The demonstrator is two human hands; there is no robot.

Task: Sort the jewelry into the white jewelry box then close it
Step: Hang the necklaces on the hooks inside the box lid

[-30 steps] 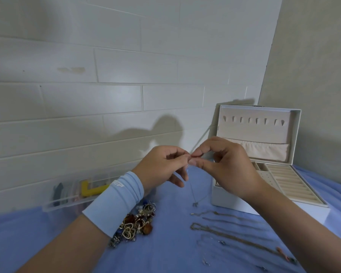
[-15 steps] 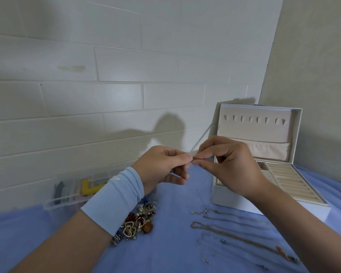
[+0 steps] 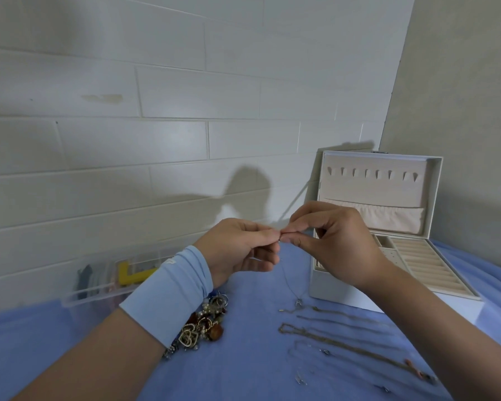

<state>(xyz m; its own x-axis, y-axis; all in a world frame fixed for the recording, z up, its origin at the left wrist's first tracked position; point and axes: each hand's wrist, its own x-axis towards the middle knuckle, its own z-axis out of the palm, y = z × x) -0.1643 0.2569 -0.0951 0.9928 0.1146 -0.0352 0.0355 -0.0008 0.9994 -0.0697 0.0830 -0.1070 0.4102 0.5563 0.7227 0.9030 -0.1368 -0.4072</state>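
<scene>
My left hand (image 3: 237, 247) and my right hand (image 3: 333, 241) meet fingertip to fingertip above the blue cloth, both pinching the ends of a thin silver necklace (image 3: 292, 286). Its chain hangs down in a loop, and the small pendant (image 3: 298, 301) dangles just above the cloth. The white jewelry box (image 3: 324, 285) stands open at the right behind my right hand, lid upright with a row of hooks and a pouch, ring rolls in the tray. Several chains (image 3: 339, 340) lie in rows on the cloth below my right forearm. A heap of earrings and charms (image 3: 206, 325) sits beside my left wrist.
A clear plastic organiser box (image 3: 110, 276) with a yellow piece inside stands against the white brick wall at the left. A grey wall closes the right side behind the jewelry box. The blue cloth (image 3: 243, 371) covers the table.
The pendant hung free, touched down near the top chain half a second ago, and now hangs just above the cloth again. Both hands stayed together, shifting slightly.
</scene>
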